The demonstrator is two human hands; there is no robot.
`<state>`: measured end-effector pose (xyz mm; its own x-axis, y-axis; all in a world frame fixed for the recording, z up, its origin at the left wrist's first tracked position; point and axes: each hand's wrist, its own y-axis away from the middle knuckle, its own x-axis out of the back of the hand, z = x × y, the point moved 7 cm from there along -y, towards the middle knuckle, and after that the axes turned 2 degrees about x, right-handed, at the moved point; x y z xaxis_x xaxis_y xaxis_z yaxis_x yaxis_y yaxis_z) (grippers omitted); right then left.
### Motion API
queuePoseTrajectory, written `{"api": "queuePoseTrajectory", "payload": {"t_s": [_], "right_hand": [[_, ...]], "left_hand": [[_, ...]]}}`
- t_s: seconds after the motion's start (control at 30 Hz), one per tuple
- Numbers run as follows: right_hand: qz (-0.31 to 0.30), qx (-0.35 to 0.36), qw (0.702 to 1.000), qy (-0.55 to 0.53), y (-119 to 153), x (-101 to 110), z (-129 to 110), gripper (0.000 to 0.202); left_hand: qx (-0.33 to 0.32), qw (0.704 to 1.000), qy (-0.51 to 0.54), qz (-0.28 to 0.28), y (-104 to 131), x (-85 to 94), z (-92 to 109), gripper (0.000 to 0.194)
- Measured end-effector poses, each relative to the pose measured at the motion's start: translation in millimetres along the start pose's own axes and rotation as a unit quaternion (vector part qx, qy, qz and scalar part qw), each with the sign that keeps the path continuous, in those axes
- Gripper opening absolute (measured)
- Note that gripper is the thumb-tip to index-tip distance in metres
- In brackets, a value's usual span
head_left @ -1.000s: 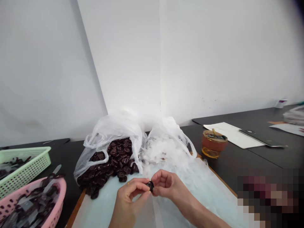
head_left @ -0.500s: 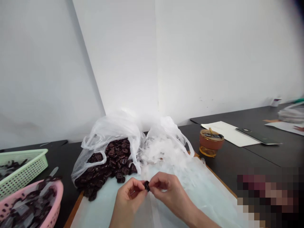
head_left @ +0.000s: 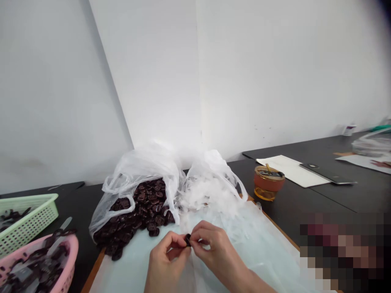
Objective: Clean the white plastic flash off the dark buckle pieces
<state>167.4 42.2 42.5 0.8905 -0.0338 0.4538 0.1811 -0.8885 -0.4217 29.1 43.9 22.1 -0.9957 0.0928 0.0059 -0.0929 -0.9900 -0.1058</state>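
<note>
A small dark plastic piece [head_left: 187, 239] is pinched between my two hands over the pale sheet-covered board [head_left: 137, 266]. My left hand [head_left: 169, 256] grips it from the left with thumb and index finger. From the right, the thumb and fingertips of my right hand [head_left: 212, 246] close on it too; the fingertips hide part of its shape. Just beyond my left hand, a heap of glossy dark brown pieces [head_left: 134, 219] spills out of a white plastic bag [head_left: 149, 162]. Behind my right hand, a second white bag [head_left: 215, 162] holds thin, clear-white bits [head_left: 207, 193].
On the left stand a pink basket [head_left: 72, 258] with dark pieces and translucent strips, and a green basket [head_left: 39, 215]. To the right are an amber cup [head_left: 269, 185], white paper [head_left: 287, 171] and a dark phone-like slab [head_left: 326, 174]. A pixelated patch covers the lower right.
Both hands stay together at the dark piece, which looks slightly turned between the fingertips. The whole view has shifted slightly, with the surroundings a little further left.
</note>
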Motion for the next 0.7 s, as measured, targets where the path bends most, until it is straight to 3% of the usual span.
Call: {"api": "queuePoseTrajectory", "payload": {"t_s": [0.2,0.43,0.53,0.7], "right_hand": [[0.023,-0.009,0.999,-0.027,1,-2,3,0.020],[0.071,0.041,0.996,0.023,4,0,0,0.016],[0.072,0.060,0.995,0.040,5,0,-1,0.018],[0.073,0.030,0.997,0.015,3,0,0,0.017]], "left_hand": [[-0.027,0.999,-0.034,0.001,1,-1.8,-2,0.013],[-0.019,1.000,-0.008,0.002,1,-0.9,-2,0.013],[-0.024,0.999,-0.035,-0.013,1,-4.3,-2,0.003],[-0.132,0.980,-0.145,-0.015,3,-7.8,12,0.032]]}}
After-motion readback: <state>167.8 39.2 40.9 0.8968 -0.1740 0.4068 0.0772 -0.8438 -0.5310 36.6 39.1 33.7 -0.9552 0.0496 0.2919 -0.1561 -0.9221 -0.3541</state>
